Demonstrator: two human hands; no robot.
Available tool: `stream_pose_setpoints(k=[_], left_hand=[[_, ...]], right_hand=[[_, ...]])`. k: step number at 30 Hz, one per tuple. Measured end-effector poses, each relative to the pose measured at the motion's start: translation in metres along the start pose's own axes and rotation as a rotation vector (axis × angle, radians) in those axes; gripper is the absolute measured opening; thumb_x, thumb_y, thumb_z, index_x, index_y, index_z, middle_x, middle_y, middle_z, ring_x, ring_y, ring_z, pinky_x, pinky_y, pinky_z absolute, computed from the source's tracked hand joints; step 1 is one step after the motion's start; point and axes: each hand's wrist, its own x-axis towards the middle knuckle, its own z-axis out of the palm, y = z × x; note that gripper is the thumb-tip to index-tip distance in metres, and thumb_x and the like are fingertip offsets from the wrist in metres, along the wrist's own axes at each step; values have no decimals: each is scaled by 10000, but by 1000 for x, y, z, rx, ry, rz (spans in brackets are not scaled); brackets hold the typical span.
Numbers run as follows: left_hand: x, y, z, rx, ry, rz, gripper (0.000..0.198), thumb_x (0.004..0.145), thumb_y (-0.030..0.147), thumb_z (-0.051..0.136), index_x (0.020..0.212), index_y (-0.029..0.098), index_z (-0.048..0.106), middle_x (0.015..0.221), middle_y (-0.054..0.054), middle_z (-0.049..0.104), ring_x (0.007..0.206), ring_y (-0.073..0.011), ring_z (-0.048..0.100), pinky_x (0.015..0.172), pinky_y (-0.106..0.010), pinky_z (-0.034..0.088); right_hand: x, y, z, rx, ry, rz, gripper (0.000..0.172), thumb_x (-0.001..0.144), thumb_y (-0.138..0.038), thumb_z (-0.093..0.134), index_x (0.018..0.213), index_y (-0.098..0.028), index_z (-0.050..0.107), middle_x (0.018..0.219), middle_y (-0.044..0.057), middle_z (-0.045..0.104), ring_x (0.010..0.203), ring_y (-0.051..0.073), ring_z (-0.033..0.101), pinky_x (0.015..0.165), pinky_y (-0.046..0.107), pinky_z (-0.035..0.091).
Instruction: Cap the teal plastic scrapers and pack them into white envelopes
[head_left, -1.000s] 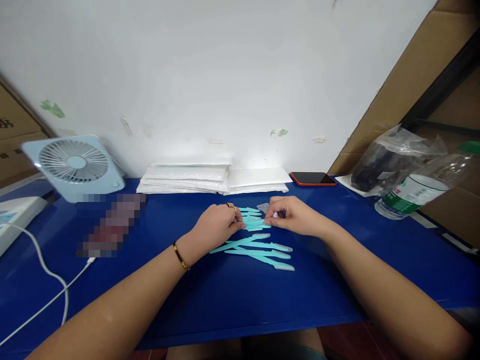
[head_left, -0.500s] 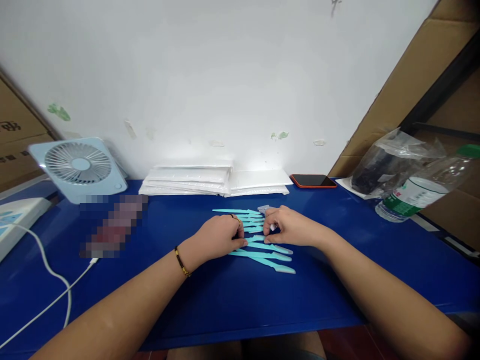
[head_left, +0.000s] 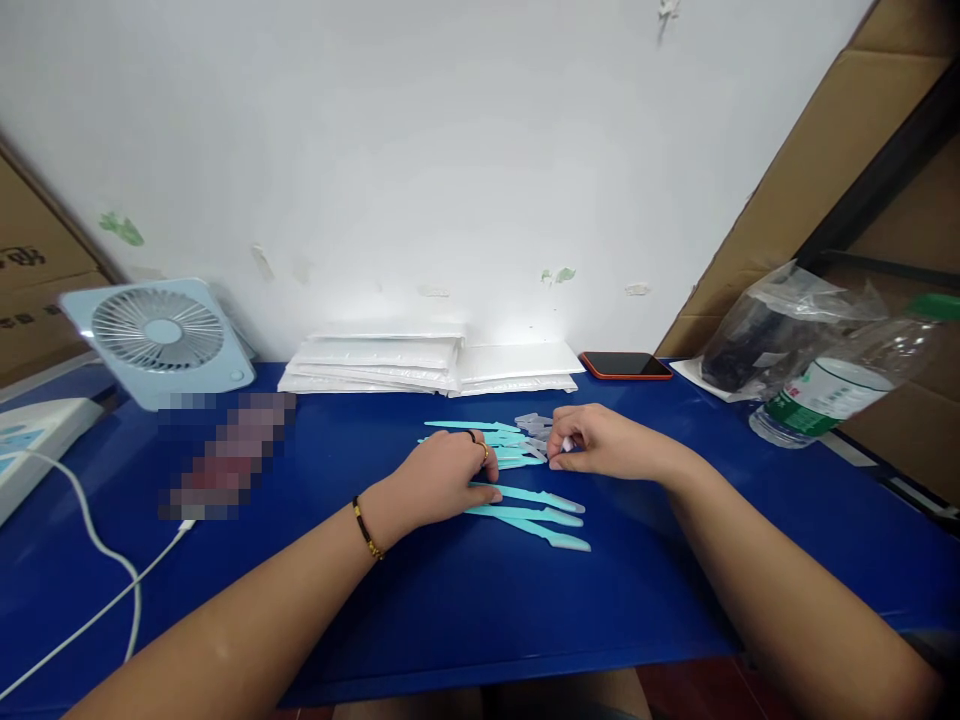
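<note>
Three turquoise plastic razors [head_left: 536, 515] are lying capped; left hand [head_left: 442, 478] is resting spread on more razors [head_left: 517, 460], right hand [head_left: 607, 445] pinching a pale cap [head_left: 568, 444].

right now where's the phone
In the head view, the phone lies at the back of the table, right of centre, between the white envelopes and the plastic bag.

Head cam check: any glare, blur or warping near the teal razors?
Head view: glare washes the white envelopes by the wall; wide-angle warping tilts the bottle at the right edge; a pixelated patch masks something left; teal razors read sharp.
</note>
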Motion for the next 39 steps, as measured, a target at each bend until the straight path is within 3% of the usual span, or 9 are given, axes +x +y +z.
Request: stream_pose_setpoints(k=[7,13,17,22,25,29,34,39], left_hand=[[1,-2,4,-30,5,-123,214,805,388,541,736,212,641,798,-3,613,688,-143,550,586,-236,354],[1,-20,-1,17,114,-182,179,793,371,556,792,212,638,848,-1,579,680,-132,539,601,-244,357],[-4,-12,-5,-24,127,-126,295,748,471,590,910,228,626,885,-4,560,715,-138,545,599,-242,368],[-9,7,-1,-124,-51,1,278,739,479,593,856,233,649,835,1,565,680,-126,531,565,-232,362],[-7,9,4,-151,-64,-38,200,771,410,570,805,226,643,802,5,578,689,-131,530,555,-231,354],[-2,4,5,-141,2,-107,208,800,386,535,759,212,641,782,2,582,682,-132,534,563,-239,358],[3,-10,1,-92,139,-136,188,797,380,547,790,211,628,818,1,566,669,-126,532,599,-246,369],[5,-21,0,-28,206,-211,177,793,382,552,810,217,614,829,2,561,698,-137,538,592,-249,361]], right_hand=[[-1,-4,5,-6,-145,-28,201,710,-384,668,753,-188,685,765,22,602,649,131,518,556,236,367],[2,11,2,11,50,28,190,750,-370,627,757,-184,666,796,26,589,676,129,521,585,238,373],[3,14,1,30,132,65,199,746,-385,626,782,-194,669,805,28,587,688,133,523,589,239,375],[0,4,-1,44,40,6,192,747,-368,620,774,-191,689,785,24,592,660,122,522,586,235,382],[-2,-2,-1,53,-69,-16,213,712,-397,656,752,-192,697,764,18,596,642,122,520,561,231,378],[-2,-6,2,50,-148,-49,251,678,-428,689,747,-187,694,739,17,588,633,128,520,538,229,369],[3,0,6,20,-13,-43,200,762,-372,622,730,-181,668,760,16,572,606,108,500,536,227,353],[7,13,4,-20,186,32,208,737,-389,649,764,-185,684,757,23,577,627,119,502,547,237,339]])
